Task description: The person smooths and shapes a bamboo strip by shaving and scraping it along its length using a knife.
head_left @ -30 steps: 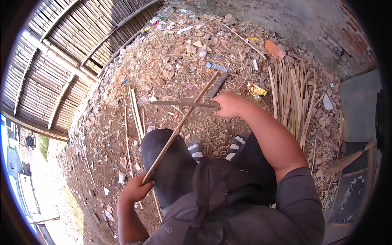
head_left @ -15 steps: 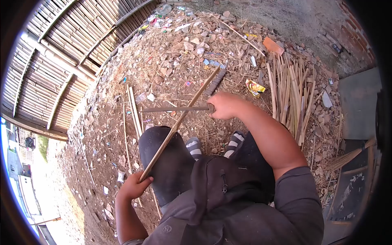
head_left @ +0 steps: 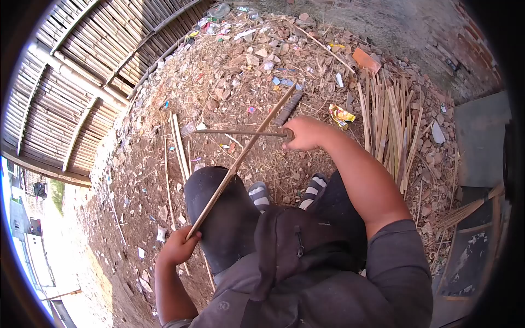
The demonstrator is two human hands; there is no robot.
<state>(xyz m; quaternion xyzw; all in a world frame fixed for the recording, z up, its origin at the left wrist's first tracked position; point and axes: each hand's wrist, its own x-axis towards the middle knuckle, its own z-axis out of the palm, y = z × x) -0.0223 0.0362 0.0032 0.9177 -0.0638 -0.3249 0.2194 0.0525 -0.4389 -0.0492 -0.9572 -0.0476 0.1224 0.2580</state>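
Note:
My left hand [head_left: 178, 247] is closed round the lower end of a long bamboo strip [head_left: 232, 170], which slants up and right across my dark-clad knee. In my right hand [head_left: 304, 133], closed round its handle, is a long thin-bladed knife [head_left: 229, 132]. Its blade points left, almost level, and crosses the strip in its upper half. Whether the edge bites into the bamboo I cannot tell. A dark ridged rod [head_left: 290, 107] lies on the ground just beyond my right hand.
Split bamboo strips [head_left: 389, 123] lie in a pile at the right, with several more strips [head_left: 178, 143] on the left. Stones and litter cover the soil, including a yellow wrapper [head_left: 342, 116] and a brick piece [head_left: 366, 60]. A bamboo fence [head_left: 82, 71] and a wall [head_left: 394, 33] border the ground.
My right hand and the knife have moved slightly away from me and to the right, so the blade crosses the strip higher up. My left hand has shifted only a little.

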